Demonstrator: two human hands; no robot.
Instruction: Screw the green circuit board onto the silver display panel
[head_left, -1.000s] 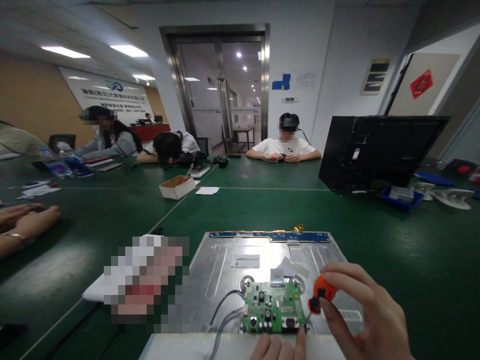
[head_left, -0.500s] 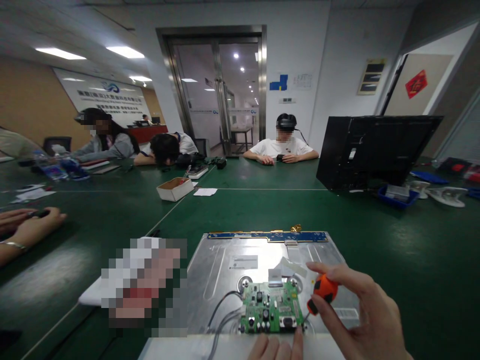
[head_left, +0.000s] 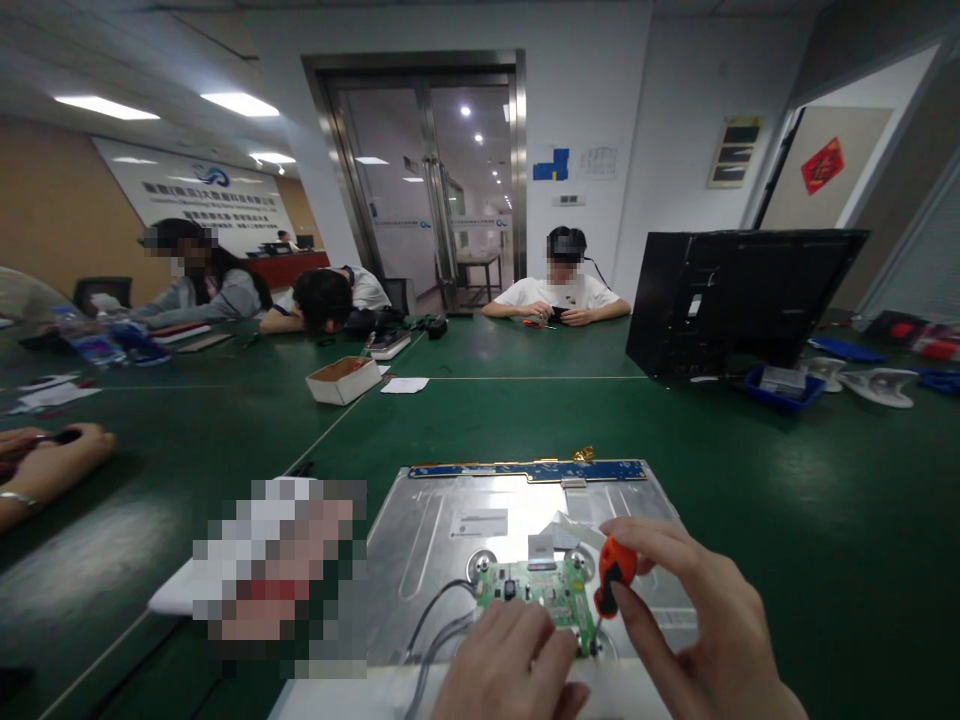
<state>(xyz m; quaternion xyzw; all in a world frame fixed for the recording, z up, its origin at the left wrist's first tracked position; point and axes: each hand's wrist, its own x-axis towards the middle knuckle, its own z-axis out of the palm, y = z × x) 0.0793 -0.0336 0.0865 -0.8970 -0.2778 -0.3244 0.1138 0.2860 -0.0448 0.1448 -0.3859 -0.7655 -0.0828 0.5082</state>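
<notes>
An orange and black screwdriver (head_left: 616,577) is pinched between the thumb and fingers of my right hand (head_left: 705,610). Its thin shaft points down at the lower right corner of a green circuit board (head_left: 553,594). My left hand (head_left: 506,665) lies over the front part of that board with its fingers curled together. What those fingertips hold or touch is hidden. The board sits on a silver metal panel (head_left: 427,530), a flat ribbon cable (head_left: 540,550) at its back edge and grey and black wires (head_left: 431,640) on its left. A blue circuit strip (head_left: 525,471) runs along the panel's far edge.
A blurred-out white and pinkish item (head_left: 262,560) lies left of the panel. Farther off are a small open box (head_left: 343,381), a large black monitor (head_left: 742,300) and a blue tray (head_left: 784,388). Another person's hands (head_left: 60,460) are at the left; other people sit around the green table (head_left: 480,415).
My left hand has moved up and left over the board, covering its front connectors, and its fingers have curled. The screwdriver handle has turned more upright in my right hand. The view has shifted slightly.
</notes>
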